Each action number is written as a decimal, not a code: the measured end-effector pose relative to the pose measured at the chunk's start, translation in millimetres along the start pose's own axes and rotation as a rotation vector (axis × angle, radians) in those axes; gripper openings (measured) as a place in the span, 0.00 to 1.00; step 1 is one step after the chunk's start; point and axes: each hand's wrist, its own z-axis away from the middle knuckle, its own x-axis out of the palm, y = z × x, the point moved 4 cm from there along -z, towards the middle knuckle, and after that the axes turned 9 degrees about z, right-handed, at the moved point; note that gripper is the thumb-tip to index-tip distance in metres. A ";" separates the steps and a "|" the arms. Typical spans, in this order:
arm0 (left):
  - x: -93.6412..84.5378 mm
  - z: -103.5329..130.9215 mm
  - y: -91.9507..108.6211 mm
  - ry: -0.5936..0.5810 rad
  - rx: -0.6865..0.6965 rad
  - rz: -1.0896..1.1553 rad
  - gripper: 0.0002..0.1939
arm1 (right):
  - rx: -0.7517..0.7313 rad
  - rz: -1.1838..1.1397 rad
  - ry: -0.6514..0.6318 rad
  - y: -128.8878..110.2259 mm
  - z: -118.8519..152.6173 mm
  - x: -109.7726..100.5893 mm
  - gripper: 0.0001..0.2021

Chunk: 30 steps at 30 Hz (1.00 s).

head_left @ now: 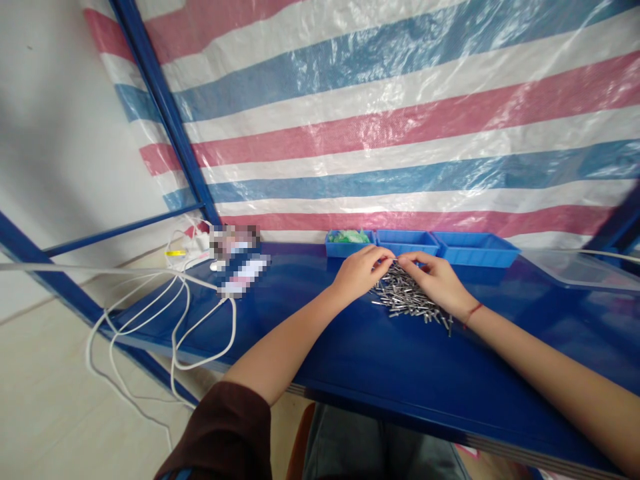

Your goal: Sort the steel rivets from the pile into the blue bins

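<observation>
Left hand (359, 270) and right hand (436, 279) on pin pile (407, 298) at table (380, 353) middle, fingertips pinched together over pins, exact hold unclear, blue bins (407, 242) just behind, white cables (165, 313) at left

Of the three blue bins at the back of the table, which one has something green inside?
The leftmost blue bin holds green material. The middle bin and the right bin show nothing green.
</observation>
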 end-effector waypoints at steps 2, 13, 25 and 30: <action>0.1 0.4 -1.3 -0.013 0.010 -0.016 0.09 | 0.031 -0.015 0.031 2.8 -0.5 -0.6 0.16; 2.9 1.7 -5.4 -0.229 0.042 -0.226 0.14 | -0.337 0.429 -0.007 -22.1 1.0 -8.0 0.12; 6.9 8.0 -24.6 -0.286 -0.059 -0.275 0.16 | -0.131 0.960 0.063 45.6 -77.0 -17.4 0.14; 17.3 12.5 -26.4 -0.321 -0.115 -0.259 0.17 | -0.142 0.916 0.032 38.9 -47.5 -17.2 0.15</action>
